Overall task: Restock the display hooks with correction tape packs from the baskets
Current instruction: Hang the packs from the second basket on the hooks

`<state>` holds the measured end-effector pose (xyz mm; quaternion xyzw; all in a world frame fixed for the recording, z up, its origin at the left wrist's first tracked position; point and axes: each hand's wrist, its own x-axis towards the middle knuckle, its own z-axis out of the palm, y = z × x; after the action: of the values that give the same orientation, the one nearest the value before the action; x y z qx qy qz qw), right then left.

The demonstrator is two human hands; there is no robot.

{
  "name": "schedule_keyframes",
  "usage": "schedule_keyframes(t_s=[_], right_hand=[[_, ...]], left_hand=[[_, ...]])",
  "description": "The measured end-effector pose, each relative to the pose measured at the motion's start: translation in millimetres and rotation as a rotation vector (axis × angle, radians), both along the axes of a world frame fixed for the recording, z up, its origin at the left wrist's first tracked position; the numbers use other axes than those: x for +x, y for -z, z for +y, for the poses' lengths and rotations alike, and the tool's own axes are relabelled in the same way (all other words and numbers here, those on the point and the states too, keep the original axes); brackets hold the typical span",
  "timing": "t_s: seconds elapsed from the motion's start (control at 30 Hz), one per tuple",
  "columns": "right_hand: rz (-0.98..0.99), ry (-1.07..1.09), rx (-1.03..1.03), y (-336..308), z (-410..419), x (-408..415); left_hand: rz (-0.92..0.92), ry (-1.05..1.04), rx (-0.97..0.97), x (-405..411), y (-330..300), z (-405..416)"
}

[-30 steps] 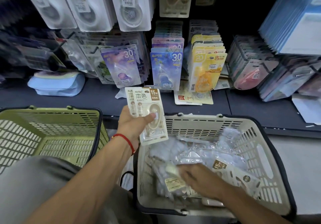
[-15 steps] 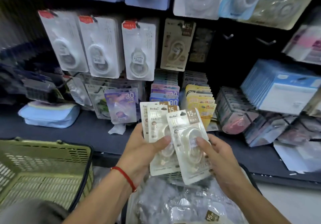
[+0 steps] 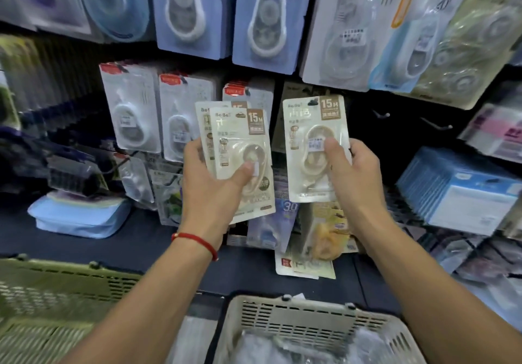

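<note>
Correction tape packs are being raised toward the display wall: the left hand is gripping a small fan of packs, thumb pressed on the front one, while the right hand is pinching a single pack apart from them. Hanging appears to be in hand; next, that pack's top hole likely needs lining up with a bare hook just right of it. Half a second ago the packs overlapped lower down; the white basket is now sitting lower in view.

Beige basket cut by the bottom edge, contents blurred; green basket cropped left.
</note>
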<state>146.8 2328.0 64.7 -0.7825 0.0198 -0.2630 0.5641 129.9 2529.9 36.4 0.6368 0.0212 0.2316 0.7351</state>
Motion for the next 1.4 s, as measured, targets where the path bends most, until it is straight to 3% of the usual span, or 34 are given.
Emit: schedule_keyframes(t_s=[0.17,0.37,0.53,0.6,0.7,0.8,0.9,0.97,1.2,1.4], right_hand=[[0.010,0.071,-0.032,12.1,2.5,18.0],[0.210,0.166,-0.172,15.4,6.0,87.5],[0.350,0.221,-0.235,12.3,-1.7,120.6],[0.304,0.267,-0.279,12.7,-5.4,116.1],[0.051,0.213,-0.352,13.6,-2.1,85.3],[0.075,-0.224,-0.166,15.8,12.0,43.6],[0.123,-0.432,-0.234,16.5,20.0,16.1],[0.084,-0.407,-0.247,14.6,18.1,8.2],[-0.026,-0.243,0.042,-1.5,-3.0,1.1],[0.035,-0.152,0.121,-13.7,-9.8,9.7]], left_hand=[[-0.004,0.001,-0.067,-1.3,3.2,11.9],[0.018,0.031,-0.158,4.7,1.8,14.6],[0.002,0.069,-0.108,6.2,7.1,15.7],[-0.010,0.085,-0.062,5.6,9.8,14.4],[-0.008,0.106,0.011,6.0,12.6,12.1],[-0.012,0.155,0.011,6.1,11.9,7.8],[-0.019,0.201,0.008,4.3,8.1,1.0],[-0.015,0.194,0.016,3.2,5.8,-3.0],[0.008,0.088,0.058,7.5,11.4,1.2],[-0.010,0.027,0.042,9.2,13.5,6.3]])
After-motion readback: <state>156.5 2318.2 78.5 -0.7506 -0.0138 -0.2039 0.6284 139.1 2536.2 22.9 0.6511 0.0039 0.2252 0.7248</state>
